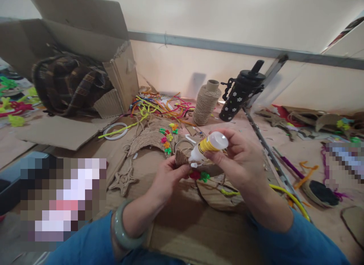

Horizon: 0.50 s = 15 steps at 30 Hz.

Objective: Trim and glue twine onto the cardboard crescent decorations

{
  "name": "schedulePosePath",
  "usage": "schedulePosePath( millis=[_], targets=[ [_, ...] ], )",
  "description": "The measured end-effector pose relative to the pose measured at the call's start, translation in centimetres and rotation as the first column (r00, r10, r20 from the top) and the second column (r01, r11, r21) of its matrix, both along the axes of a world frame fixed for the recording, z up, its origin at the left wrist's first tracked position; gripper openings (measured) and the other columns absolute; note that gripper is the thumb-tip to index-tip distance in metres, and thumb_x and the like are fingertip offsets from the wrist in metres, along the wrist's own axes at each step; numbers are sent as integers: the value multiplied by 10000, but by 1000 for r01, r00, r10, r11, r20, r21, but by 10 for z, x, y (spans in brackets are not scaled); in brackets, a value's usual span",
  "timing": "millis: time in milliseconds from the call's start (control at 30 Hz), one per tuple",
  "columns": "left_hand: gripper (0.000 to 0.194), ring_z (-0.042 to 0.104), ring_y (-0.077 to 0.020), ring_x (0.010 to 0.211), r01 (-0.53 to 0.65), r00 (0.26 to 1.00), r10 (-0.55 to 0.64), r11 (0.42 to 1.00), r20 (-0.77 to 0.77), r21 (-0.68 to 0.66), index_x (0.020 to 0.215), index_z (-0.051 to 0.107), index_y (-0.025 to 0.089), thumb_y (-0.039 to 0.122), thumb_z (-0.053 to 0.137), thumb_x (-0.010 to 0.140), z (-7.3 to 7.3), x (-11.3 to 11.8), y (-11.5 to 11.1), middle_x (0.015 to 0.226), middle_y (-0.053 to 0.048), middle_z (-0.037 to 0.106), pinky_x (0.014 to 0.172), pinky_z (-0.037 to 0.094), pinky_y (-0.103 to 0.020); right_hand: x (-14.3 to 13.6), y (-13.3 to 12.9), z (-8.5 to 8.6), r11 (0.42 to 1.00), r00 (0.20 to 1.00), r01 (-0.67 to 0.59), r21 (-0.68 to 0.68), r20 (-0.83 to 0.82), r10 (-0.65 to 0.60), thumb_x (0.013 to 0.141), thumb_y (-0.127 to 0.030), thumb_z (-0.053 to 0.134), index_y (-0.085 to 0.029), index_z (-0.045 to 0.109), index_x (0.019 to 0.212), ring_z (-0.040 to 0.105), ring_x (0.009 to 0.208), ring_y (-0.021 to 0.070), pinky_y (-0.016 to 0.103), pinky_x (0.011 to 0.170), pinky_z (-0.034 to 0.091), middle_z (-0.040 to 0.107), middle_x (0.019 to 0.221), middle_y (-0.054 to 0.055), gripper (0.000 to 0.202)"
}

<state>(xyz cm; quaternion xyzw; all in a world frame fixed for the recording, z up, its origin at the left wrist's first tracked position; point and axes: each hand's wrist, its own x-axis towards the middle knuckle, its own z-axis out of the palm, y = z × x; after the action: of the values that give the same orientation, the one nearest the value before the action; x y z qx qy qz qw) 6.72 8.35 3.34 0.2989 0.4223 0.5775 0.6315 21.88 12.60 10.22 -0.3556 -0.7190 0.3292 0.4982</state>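
My right hand point(241, 162) is closed around a white glue bottle point(209, 145) with a yellow label, tilted so its nozzle points down and left. The nozzle meets a twine-wrapped cardboard crescent point(182, 158), which my left hand point(167, 177) pinches by its end. Red and green pipe-cleaner flowers point(200, 175) show along the crescent's lower edge. Just behind lie finished-looking twine crescents point(150, 141) with a row of bright little flowers point(167, 139). A twine star point(123, 180) rests to the left of my left hand.
A cardboard box point(122, 75) holding a plaid cloth item point(71, 82) stands at back left. Loose pipe cleaners point(159, 105), a twine spool point(206, 103) and a black flowered tumbler point(240, 94) line the back. A metal strip point(264, 143) runs along the right.
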Motion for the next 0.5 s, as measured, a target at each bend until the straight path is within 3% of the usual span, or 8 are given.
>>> schedulePosePath(
  millis=[333,500],
  targets=[
    [262,620,-147,558,29,999,-29,999,-22,-27,752,702,144,337,826,626,2,1,-1,639,-32,720,546,391,-247,4,3,-4,1000,999,5,27,37,-6,754,-284,768,-248,619,832,595,649,156,290,586,470,644,742,-37,172],
    [262,600,-134,573,-11,1000,10,1000,-16,-22,801,714,142,307,826,631,0,-1,0,688,-29,721,564,397,-252,0,8,-3,1000,1000,-17,26,24,17,763,-303,748,-236,619,966,650,748,182,321,689,513,701,853,-10,250]
  ],
)
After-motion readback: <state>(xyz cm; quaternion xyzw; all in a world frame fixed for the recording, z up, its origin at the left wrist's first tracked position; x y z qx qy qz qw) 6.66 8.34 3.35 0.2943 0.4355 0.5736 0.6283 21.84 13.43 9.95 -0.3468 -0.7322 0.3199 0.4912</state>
